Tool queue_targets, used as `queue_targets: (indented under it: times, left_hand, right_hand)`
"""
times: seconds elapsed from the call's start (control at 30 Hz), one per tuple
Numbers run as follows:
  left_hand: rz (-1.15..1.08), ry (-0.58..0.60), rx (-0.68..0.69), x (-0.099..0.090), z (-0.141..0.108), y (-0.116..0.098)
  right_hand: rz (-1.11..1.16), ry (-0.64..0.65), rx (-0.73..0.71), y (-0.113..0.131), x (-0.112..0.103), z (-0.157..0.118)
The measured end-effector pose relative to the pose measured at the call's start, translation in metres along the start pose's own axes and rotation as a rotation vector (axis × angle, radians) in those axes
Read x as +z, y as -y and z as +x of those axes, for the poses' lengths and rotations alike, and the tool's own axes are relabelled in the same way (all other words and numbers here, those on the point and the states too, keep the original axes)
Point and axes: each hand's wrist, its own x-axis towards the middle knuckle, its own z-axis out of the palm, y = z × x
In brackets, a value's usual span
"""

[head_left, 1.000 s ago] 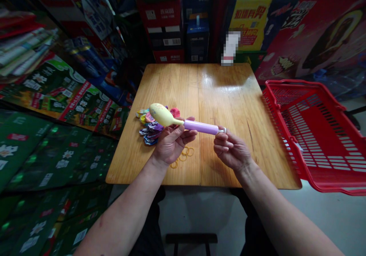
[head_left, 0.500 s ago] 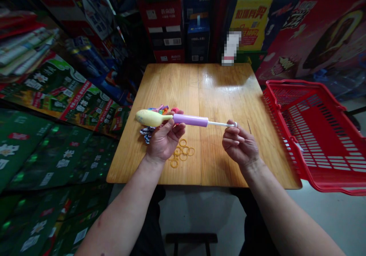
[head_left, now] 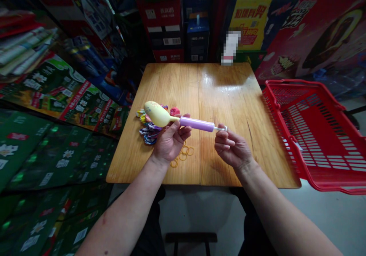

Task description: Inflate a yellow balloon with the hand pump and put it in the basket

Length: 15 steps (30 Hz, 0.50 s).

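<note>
A pale yellow balloon [head_left: 157, 115], partly inflated, sits with its neck on the nozzle of a purple hand pump [head_left: 197, 124]. My left hand [head_left: 168, 139] grips the balloon's neck and the pump's nozzle end, thumb on top. At the other end, my right hand [head_left: 233, 145] pinches the white handle of the pump's rod, most of which is inside the barrel. Behind and under the left hand lies a pile of colourful uninflated balloons [head_left: 150, 134]. Several yellow rubber rings [head_left: 187, 151] lie on the table near the left wrist, some hidden by it.
The wooden table [head_left: 228, 92] stands before me. A red shopping basket [head_left: 303, 134] is against its right side. Green cartons [head_left: 57, 149] are stacked on the left, and drink boxes [head_left: 164, 15] line the back. A dark stool [head_left: 191, 237] shows below.
My right hand has pushed the pump rod leftward into the barrel. The left hand has shifted slightly right with the pump, and the balloon looks fuller and tilts more upward.
</note>
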Motion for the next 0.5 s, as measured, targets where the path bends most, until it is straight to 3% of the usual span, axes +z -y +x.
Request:
queue_targets:
  times: [0.1, 0.2, 0.37, 0.5]
  left_hand:
    - [-0.01, -0.019, 0.04, -0.002, 0.003, -0.006]
    - [-0.008, -0.033, 0.001, -0.001, 0.001, -0.002]
    - [-0.012, 0.001, -0.069, 0.004, -0.005, 0.015]
    - [-0.003, 0.021, -0.068, 0.004, -0.003, 0.016]
  right_hand:
    - [0.13, 0.084, -0.029, 0.007, -0.001, -0.003]
    - [0.209, 0.134, 0.046, 0.001, -0.003, -0.004]
    - [0.196, 0.122, 0.11, -0.015, -0.003, -0.001]
    - [0.212, 0.099, 0.109, -0.007, -0.002, -0.001]
